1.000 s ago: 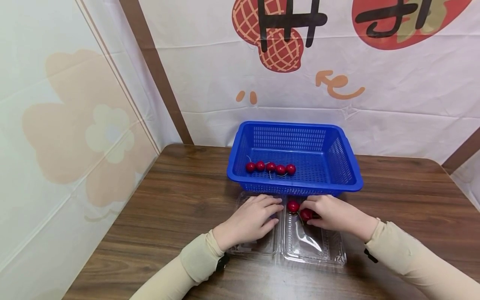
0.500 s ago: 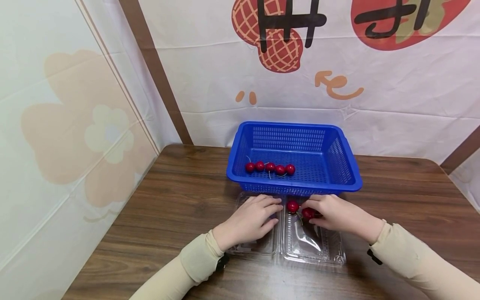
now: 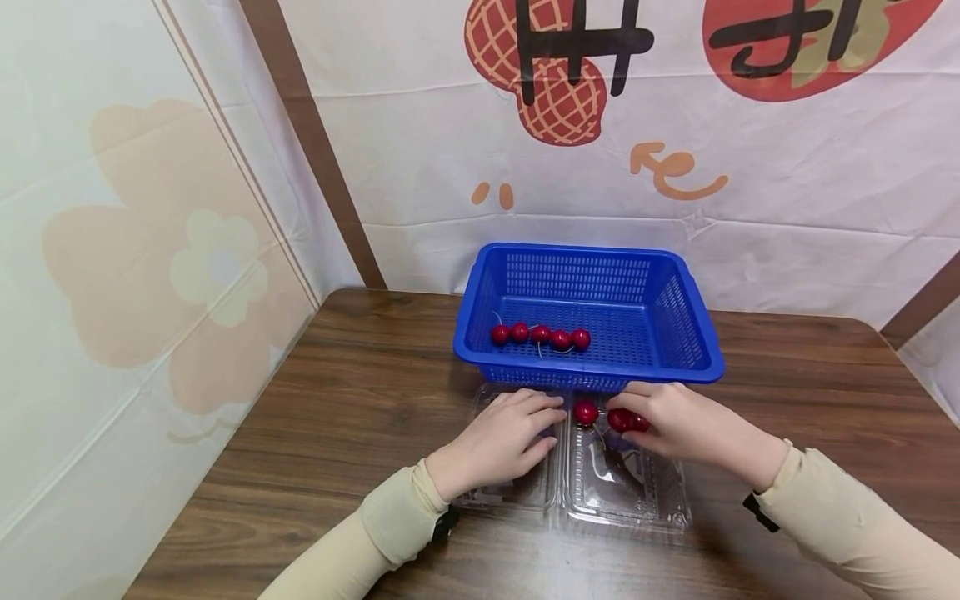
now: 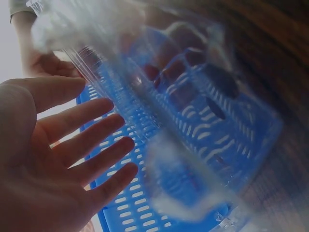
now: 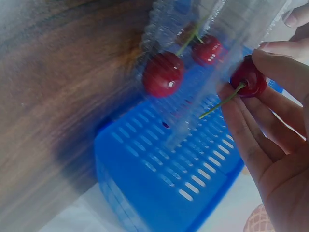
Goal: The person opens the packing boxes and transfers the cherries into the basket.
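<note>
My right hand point(image 3: 671, 421) pinches a red cherry point(image 5: 248, 79) with a green stem between thumb and fingers, above the right half of a clear plastic clamshell box point(image 3: 607, 492). Two more cherries sit in that half: one point(image 3: 587, 412) left of the held one by the far wall, another point(image 5: 163, 75) to its right, partly behind the fingers in the head view. My left hand point(image 3: 504, 437) lies over the box's left half, fingers extended and spread near the middle fold, holding nothing. In the left wrist view, the clear plastic point(image 4: 193, 121) is blurred close to the camera.
A blue slotted basket point(image 3: 592, 372) stands right behind the box, with several cherries point(image 3: 541, 335) lined up along its near left side. The brown wooden table point(image 3: 360, 400) runs to a printed white cloth point(image 3: 420, 167) at the back.
My right hand has shifted slightly right and away from me, bringing the pinched cherry with it. Another cherry now shows beside the held one. The left hand stays in place.
</note>
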Demonstrator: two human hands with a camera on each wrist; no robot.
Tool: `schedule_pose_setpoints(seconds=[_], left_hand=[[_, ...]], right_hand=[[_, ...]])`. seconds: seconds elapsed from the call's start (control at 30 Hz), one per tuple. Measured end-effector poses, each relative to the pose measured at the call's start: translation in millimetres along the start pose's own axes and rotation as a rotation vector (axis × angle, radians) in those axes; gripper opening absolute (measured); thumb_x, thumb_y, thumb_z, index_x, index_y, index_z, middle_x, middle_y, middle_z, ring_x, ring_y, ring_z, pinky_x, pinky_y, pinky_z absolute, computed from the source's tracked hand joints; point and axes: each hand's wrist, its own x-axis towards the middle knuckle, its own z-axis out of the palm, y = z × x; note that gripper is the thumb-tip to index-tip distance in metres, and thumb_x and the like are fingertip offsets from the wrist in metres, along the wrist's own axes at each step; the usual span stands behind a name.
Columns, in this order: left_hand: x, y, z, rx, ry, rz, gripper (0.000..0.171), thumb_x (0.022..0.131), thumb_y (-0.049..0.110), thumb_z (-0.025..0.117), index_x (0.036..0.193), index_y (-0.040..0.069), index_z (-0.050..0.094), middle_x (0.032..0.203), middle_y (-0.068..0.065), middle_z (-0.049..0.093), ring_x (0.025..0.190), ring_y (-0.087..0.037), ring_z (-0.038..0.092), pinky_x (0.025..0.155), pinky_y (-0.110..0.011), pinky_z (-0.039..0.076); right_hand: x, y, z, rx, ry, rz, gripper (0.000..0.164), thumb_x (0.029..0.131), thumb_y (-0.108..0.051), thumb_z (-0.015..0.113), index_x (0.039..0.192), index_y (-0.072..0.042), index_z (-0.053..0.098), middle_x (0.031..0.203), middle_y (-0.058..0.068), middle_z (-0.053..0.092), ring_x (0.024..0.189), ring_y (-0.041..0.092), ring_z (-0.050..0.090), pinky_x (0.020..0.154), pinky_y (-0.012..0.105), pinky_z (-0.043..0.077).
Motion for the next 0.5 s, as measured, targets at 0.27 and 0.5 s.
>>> schedule_pose_setpoints(seconds=[0.27, 0.5], left_hand=[[0.5, 0.8, -1.0, -0.001, -0.002, -0.006, 0.035, 0.089, 0.030, 0.053, 0.118, 0.012, 0.063, 0.127, -0.003, 0.059, 0.115, -0.018, 0.048, 0.094, -0.036, 0.043], [0.0, 0.5, -1.6, -0.004, 0.009, 0.004, 0.035, 0.089, 0.029, 0.054, 0.117, 0.011, 0.064, 0.126, -0.004, 0.059, 0.114, -0.018, 0.049, 0.093, -0.037, 0.044]], right_hand=[[5.4, -7.7, -16.0, -0.006, 0.024, 0.000, 0.031, 0.068, -0.012, 0.076, 0.097, -0.007, 0.065, 0.085, -0.001, 0.063, 0.070, 0.007, 0.059, 0.057, 0.024, 0.054], [11.5, -13.2, -28.2, -0.032, 0.045, -0.001, 0.034, 0.068, -0.012, 0.076, 0.100, -0.006, 0.065, 0.084, -0.002, 0.062, 0.067, 0.005, 0.057, 0.054, 0.021, 0.053]])
